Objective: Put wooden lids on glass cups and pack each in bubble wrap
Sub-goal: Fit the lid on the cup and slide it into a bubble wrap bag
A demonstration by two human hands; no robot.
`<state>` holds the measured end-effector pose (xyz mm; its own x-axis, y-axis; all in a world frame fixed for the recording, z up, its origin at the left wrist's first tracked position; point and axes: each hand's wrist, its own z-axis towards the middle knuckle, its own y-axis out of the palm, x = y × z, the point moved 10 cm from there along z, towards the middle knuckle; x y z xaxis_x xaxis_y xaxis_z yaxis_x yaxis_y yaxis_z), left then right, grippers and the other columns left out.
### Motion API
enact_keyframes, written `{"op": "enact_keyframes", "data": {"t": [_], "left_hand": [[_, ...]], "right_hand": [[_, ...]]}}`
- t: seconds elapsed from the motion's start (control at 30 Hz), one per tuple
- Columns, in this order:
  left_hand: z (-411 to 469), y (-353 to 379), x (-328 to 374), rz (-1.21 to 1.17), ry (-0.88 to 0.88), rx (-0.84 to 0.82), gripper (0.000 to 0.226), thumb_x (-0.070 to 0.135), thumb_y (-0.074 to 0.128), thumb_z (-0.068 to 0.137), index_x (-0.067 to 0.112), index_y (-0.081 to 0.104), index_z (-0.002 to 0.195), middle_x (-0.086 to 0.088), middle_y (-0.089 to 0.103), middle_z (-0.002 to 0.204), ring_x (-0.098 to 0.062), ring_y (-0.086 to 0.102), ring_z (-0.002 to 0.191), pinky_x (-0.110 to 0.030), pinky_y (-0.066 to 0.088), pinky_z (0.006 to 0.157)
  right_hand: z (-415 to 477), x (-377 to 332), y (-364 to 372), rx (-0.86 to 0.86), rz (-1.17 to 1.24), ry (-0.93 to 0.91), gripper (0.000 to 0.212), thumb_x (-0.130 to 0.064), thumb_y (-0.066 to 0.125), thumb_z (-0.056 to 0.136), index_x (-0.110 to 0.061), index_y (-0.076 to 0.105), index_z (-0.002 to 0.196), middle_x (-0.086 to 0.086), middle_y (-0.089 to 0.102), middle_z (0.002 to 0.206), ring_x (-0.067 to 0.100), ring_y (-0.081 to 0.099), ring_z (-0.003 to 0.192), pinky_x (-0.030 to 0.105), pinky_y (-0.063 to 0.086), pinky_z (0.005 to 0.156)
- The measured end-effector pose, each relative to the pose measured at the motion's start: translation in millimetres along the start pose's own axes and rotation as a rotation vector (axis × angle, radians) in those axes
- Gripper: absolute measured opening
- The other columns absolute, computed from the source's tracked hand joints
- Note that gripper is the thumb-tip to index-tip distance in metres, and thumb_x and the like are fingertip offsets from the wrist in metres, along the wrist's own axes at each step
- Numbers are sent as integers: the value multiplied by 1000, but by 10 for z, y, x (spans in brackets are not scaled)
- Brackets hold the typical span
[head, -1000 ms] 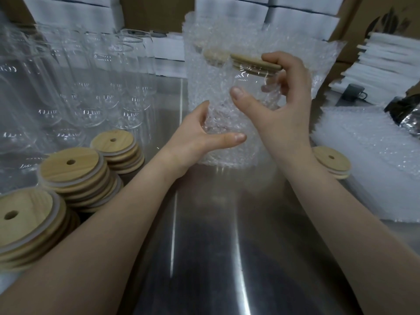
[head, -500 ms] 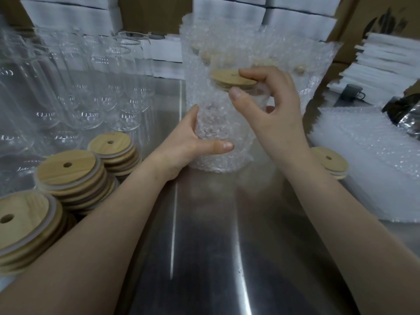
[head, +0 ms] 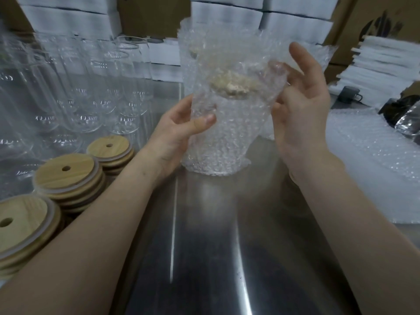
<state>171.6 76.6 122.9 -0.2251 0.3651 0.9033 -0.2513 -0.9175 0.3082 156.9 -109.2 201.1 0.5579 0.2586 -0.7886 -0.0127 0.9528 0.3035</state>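
Note:
A glass cup with a wooden lid (head: 231, 86) on it stands inside a bubble wrap bag (head: 227, 142) on the steel table (head: 204, 246). The lid shows only dimly through the wrap, which rises above it. My left hand (head: 177, 133) grips the bag's left side, thumb on the front and fingers behind. To the right of the bag, my right hand (head: 302, 114) has its fingers spread; its lower fingers touch the wrap's right edge.
Three stacks of wooden lids (head: 66, 176) sit at the near left, with rows of bare glass cups (head: 91, 87) behind them. A pile of bubble wrap bags (head: 368, 160) lies on the right. More wrapped items (head: 197, 39) and white boxes (head: 68, 21) stand at the back.
My right hand held the lid at the bag's mouth, lowered it inside, then let go and opened to the right. The wrap now covers the lid. My left hand kept its grip.

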Motion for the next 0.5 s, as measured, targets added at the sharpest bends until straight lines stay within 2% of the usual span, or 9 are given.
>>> {"op": "enact_keyframes", "data": {"t": [0.1,0.23,0.33,0.4,0.5], "left_hand": [[4,-27,31,-36,23,38,44,9,71,76,11,62,120,-11,65,122,-36,57,125,-57,40,110],[17,-9,103,-47,75,49,36,9,68,79,10,64,115,-5,70,110,-28,63,112,-52,44,108],[28,10,217,-54,124,72,58,10,73,75,3,57,130,-11,65,122,-32,58,123,-52,38,113],[27,36,322,-43,166,88,67,11,72,75,0,50,138,-15,61,128,-36,54,128,-52,38,113],[0,61,471,32,237,140,43,11,70,78,8,62,121,-7,70,111,-28,64,112,-45,49,102]], "right_hand": [[31,59,30,-39,-14,44,59,11,49,84,-10,46,138,22,56,124,21,63,94,24,50,70],[50,291,91,-147,-132,211,62,3,46,81,-2,43,143,9,57,103,16,57,92,26,44,74],[36,326,83,-161,-230,201,43,-6,55,87,-3,60,129,4,64,101,16,57,90,32,44,78],[22,283,64,-133,-244,158,28,-11,61,90,-3,68,116,5,65,94,15,56,82,32,45,72],[8,182,45,-94,-262,80,8,-10,63,92,-11,70,91,3,63,79,16,54,72,31,46,62]]}}
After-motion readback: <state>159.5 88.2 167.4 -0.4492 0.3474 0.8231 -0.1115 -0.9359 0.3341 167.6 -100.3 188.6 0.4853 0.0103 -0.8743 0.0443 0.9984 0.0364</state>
